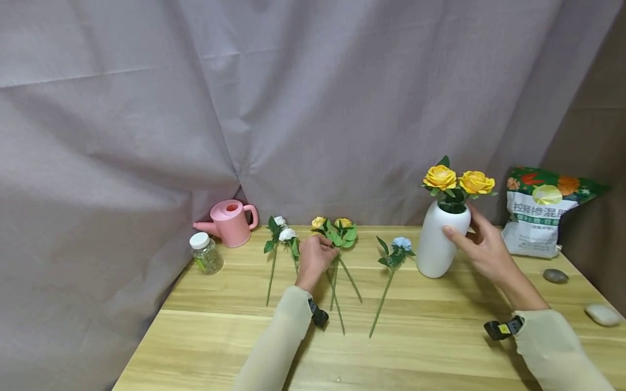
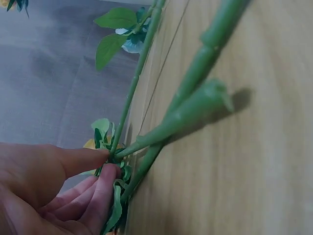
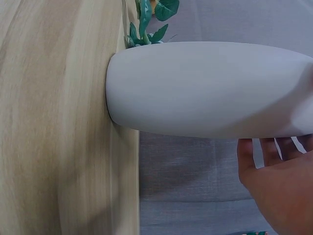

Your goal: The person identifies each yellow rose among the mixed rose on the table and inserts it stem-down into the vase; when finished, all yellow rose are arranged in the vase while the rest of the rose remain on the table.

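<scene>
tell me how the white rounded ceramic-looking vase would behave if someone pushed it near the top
The tall, white, rounded, ceramic-looking vase would probably tip rather than slide, since it narrows toward its base. The two yellow, layered, artificial-looking roses above its mouth may add slight top-heaviness. Its smooth side, with no visible handle, could feel somewhat slippery.

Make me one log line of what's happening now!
left grip: pinches yellow flower's stem | right grip: holds white vase | inside vase: two yellow roses | table: blue flower lying
</scene>
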`<state>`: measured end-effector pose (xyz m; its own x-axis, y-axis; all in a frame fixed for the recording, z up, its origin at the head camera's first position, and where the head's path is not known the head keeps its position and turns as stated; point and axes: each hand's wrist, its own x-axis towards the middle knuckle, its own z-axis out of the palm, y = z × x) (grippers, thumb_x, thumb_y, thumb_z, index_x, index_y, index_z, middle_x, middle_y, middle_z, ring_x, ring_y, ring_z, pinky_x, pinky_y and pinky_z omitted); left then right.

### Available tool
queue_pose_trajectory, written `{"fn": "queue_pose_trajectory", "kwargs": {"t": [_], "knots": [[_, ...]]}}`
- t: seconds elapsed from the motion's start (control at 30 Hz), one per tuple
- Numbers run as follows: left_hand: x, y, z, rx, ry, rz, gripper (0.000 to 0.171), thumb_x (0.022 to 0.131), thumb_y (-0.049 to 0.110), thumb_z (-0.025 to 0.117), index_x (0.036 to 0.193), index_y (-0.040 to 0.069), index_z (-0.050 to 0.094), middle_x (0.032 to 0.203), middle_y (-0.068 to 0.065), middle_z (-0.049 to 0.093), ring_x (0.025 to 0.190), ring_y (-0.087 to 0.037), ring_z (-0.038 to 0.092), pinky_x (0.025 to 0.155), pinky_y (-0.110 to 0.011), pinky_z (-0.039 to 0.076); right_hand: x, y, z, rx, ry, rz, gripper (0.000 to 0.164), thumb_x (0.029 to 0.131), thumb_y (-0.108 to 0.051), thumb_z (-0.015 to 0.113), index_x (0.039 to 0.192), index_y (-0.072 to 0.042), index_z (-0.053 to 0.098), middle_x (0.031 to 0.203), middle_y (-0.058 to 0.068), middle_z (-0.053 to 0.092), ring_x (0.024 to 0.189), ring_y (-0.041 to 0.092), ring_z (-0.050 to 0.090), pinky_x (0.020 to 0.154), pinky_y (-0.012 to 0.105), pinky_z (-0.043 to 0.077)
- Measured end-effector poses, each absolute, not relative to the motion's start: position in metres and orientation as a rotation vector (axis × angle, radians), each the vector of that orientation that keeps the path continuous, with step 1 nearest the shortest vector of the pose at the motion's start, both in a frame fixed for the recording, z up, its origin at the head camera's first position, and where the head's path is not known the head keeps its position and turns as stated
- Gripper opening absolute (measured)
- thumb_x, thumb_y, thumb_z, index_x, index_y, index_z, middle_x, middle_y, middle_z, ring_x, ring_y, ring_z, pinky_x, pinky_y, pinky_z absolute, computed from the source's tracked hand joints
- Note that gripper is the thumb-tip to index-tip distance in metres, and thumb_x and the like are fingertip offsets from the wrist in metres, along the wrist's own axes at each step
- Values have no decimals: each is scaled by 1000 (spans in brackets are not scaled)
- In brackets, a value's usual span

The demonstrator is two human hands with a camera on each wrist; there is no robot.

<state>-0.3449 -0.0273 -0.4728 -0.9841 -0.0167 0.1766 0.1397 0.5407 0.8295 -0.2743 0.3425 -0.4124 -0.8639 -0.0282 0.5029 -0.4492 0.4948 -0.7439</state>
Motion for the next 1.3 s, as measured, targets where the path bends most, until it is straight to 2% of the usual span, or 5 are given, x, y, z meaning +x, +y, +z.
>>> {"fn": "queue_pose_trajectory", "kwargs": {"t": [0.3,0.67,0.87,1.13,1.3], "knots": [[-343,-31,-468,26,-2549,-1698,40,81,16,84,116,5,67,88,-5,78,74,-13,73,67,-29,60,-271,340,-410,379,-2329,1312,71,98,-12,65,158,-28,30,146,10,50,121,-3,52,87,4,48],[-344,-33,-450,-42,-2277,-2122,27,83,11,79,109,5,74,93,-7,78,85,-29,77,85,-46,61,-270,339,-411,378,-2338,1296,71,99,-14,64,158,-31,30,147,8,50,122,-3,52,88,4,48],[-340,-30,-437,-183,-2188,-2200,25,86,12,78,110,7,73,96,-6,78,89,-33,76,76,-36,63,-272,339,-411,374,-2338,1296,71,99,-15,65,158,-32,29,147,8,50,122,-2,52,88,4,49],[-332,-19,-424,-278,-2079,-2259,24,88,11,75,111,4,72,99,-9,76,94,-36,74,81,-39,63,-273,340,-412,375,-2327,1306,72,98,-13,65,158,-31,30,149,8,50,123,-3,51,88,4,48],[-324,-10,-416,-371,-1988,-2312,21,89,8,75,109,5,72,104,-16,75,94,-28,74,78,-31,63,-273,342,-411,400,-2309,1309,72,97,-11,66,158,-27,30,148,10,50,123,-4,51,88,4,48]]}}
